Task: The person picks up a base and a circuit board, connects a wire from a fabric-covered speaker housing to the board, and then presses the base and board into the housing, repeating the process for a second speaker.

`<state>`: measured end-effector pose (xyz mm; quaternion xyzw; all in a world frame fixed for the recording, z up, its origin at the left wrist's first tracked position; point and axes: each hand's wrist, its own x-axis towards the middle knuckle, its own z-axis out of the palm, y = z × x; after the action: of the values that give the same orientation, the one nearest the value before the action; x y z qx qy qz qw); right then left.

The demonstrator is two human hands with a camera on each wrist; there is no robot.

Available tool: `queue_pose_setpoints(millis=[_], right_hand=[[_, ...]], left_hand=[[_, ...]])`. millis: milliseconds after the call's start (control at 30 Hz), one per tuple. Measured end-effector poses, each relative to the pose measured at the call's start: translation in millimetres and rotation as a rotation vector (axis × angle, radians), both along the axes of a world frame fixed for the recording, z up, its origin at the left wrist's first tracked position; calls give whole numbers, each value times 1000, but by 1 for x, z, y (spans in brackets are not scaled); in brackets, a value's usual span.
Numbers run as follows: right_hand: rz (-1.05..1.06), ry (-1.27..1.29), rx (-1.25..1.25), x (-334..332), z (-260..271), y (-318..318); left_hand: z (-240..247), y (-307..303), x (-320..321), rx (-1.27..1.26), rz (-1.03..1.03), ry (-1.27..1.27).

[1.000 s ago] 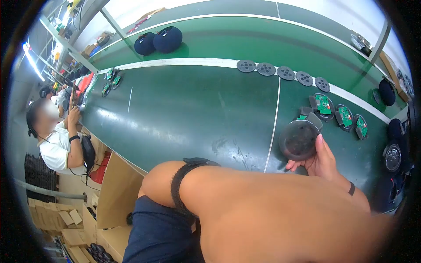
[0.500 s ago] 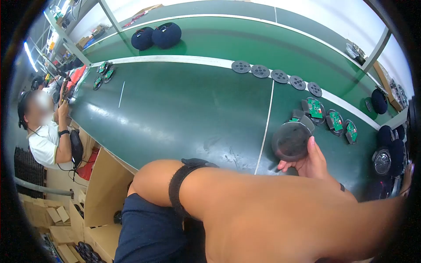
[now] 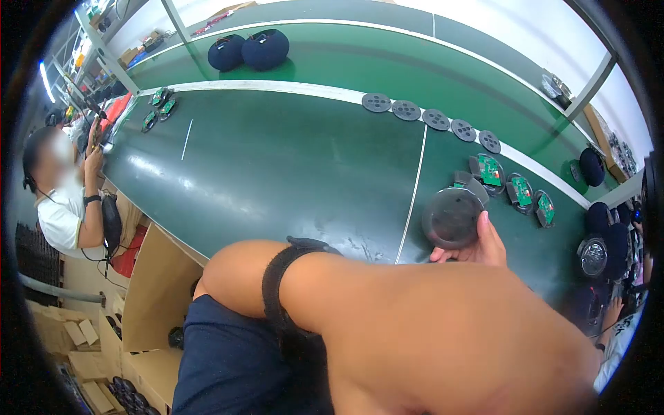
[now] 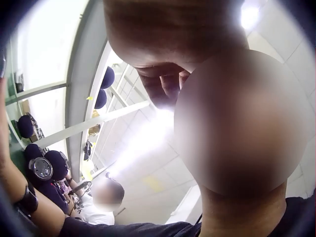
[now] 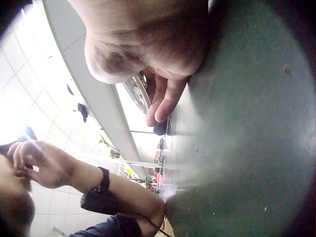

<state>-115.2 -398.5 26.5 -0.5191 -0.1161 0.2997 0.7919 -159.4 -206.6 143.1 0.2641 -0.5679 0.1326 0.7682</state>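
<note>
In the head view my right hand (image 3: 490, 245) holds a dark, round, smooth-faced plastic housing (image 3: 453, 220) by its lower right rim, thumb at the edge and fingers underneath. Behind its top edge a bit of green circuit board (image 3: 460, 178) shows. The right wrist view has the right hand (image 5: 153, 54) low over the table, with the housing's edge (image 5: 134, 95) partly hidden by the palm. My left hand (image 5: 44, 163) is raised beside my face, fingers loosely bent and holding nothing. Its forearm (image 3: 429, 325) fills the lower head view.
Three housings with green boards (image 3: 490, 171) lie behind the right hand. Several grey discs (image 3: 436, 119) line the white strip. Dark blue round covers (image 3: 265, 50) sit at the back and right. A person (image 3: 72, 200) is at the left, near an open carton (image 3: 155, 290).
The head view has shifted slightly, so the table things appear further left. My right hand keeps the round housing in nearly the same place. Another person's arm shows at the right edge.
</note>
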Motion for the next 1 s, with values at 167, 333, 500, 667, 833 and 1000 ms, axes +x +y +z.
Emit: queue_pose_setpoints(millis=[167, 333, 500, 667, 833, 1000], right_hand=[[-36, 39, 9, -1, 1, 5], [-10, 59, 40, 6, -13, -1], [17, -163, -111, 14, -14, 1], [60, -26, 65, 9, -5, 1], [54, -45, 35, 8, -6, 2], [19, -55, 21, 8, -5, 2]], left_hand=[[10, -9, 9, -33, -32, -31], [13, 5, 16, 262, -40, -3], [5, 22, 41, 662, -12, 55], [-38, 48, 98, 712, 301, 719], [-100, 143, 143, 723, 752, 1100], [-137, 216, 127, 430, 733, 1075]])
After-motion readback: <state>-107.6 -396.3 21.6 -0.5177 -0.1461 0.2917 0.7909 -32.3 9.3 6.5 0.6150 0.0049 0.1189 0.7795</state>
